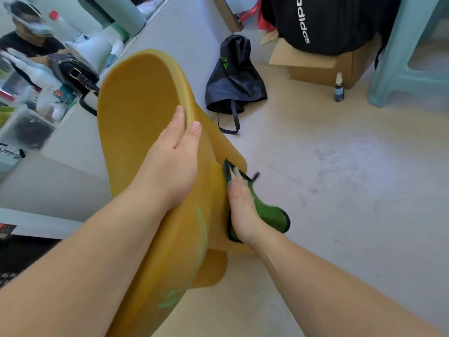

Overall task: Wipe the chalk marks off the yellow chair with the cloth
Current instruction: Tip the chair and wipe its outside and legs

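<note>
Two hands on yellow chair [136, 113]: left [175, 154] gripping rim, right [243, 210] flat on cloth [269, 215], dark bag [233, 79] beyond.

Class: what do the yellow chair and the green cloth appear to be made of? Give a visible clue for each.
Yellow chair: probably moulded plastic, matte; smooth one-piece curves, rounded rim. Green cloth: soft fabric, maybe microfibre; it drapes limply under the right hand and has a dark stitched border.

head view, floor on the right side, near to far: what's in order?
green cloth under the right hand → dark drawstring bag → small spray bottle → cardboard box → black adidas bag
</note>
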